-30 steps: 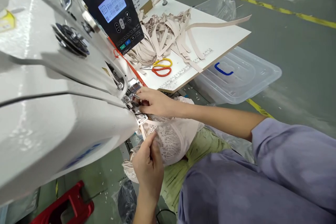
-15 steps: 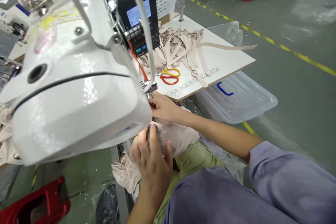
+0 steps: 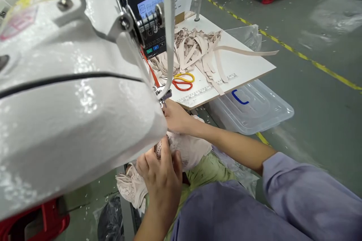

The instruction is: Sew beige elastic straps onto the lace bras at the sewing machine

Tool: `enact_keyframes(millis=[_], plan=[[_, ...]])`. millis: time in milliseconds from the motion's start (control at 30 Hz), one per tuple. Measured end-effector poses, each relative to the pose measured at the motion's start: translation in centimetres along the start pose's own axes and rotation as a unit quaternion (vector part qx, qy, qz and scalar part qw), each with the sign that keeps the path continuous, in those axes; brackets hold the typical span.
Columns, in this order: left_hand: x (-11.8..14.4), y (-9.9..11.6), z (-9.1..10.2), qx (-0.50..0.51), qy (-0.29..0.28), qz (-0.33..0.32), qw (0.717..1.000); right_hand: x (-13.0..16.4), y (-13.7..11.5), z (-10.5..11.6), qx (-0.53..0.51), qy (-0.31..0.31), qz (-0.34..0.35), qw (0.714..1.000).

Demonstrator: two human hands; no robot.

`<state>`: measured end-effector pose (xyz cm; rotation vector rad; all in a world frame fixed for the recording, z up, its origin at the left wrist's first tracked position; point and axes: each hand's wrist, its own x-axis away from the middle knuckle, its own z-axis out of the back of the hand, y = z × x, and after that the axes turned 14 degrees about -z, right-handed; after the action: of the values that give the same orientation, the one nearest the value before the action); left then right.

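A pale pink lace garment (image 3: 195,147) hangs over my lap and runs up under the head of a white sewing machine (image 3: 85,128). My left hand (image 3: 162,171) grips the lace from above, its fingers bent and the tips partly hidden by the machine's edge. Close below the metal presser parts (image 3: 162,98), my right hand (image 3: 179,118) is closed at the upper part of the garment. The machine head covers its fingertips. Another bunch of pale lace fabric (image 3: 131,188) hangs to the left of my left wrist.
On the white table (image 3: 240,64) lie a heap of beige strips (image 3: 195,47) and red-and-yellow-handled scissors (image 3: 183,82). A control panel (image 3: 149,19) stands behind the machine head. A lidded clear bin (image 3: 254,111) sits below the table's right edge; a red stool (image 3: 51,216) is at lower left.
The view has shifted closer to the machine, which now looks larger. My right fingers are more hidden behind its head. Both hands stay at the lace garment with little movement.
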<state>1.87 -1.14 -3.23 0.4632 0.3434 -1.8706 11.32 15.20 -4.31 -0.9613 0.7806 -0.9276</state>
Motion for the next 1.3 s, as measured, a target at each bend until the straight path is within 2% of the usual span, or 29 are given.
enact_keyframes(millis=[400, 633, 733, 800, 833, 900, 967, 1000, 1133, 1300], plan=[[0.5, -0.3, -0.5, 0.004, -0.016, -0.001, 1.0, -0.1, 0.1, 0.1, -0.02, -0.006, 0.004, 1.0], [0.2, -0.4, -0.6, 0.019, 0.014, -0.014, 1.0, 0.0, 0.7, 0.1, -0.036, -0.009, 0.008, 0.999], [0.9, -1.2, -1.0, 0.059, 0.048, 0.026, 0.997, 0.5, 1.2, 0.4, -0.062, 0.001, 0.008, 0.998], [1.5, -1.8, -1.3, 0.112, 0.067, 0.089, 0.987, 1.1, 1.5, 0.7, -0.095, 0.006, -0.005, 0.995], [1.8, -2.1, -1.5, 0.157, 0.066, 0.133, 0.976, 1.5, 1.7, 0.9, -0.11, 0.01, -0.019, 0.994], [2.1, -2.5, -1.8, 0.269, 0.042, 0.218, 0.937, 2.5, 2.1, 1.1, -0.135, 0.019, -0.054, 0.989], [2.2, -2.7, -1.9, 0.353, 0.017, 0.275, 0.894, 3.5, 2.4, 1.3, -0.152, 0.022, -0.086, 0.984], [2.2, -2.7, -1.9, 0.369, 0.009, 0.29, 0.883, 4.1, 2.4, 1.3, -0.159, 0.019, -0.097, 0.982], [1.6, -2.5, -1.4, 0.341, -0.008, 0.313, 0.886, 6.2, 2.4, 1.5, -0.157, -0.004, -0.111, 0.981], [1.0, -1.8, -0.8, 0.282, -0.019, 0.307, 0.909, 7.7, 2.1, 1.5, -0.105, -0.018, -0.076, 0.991]])
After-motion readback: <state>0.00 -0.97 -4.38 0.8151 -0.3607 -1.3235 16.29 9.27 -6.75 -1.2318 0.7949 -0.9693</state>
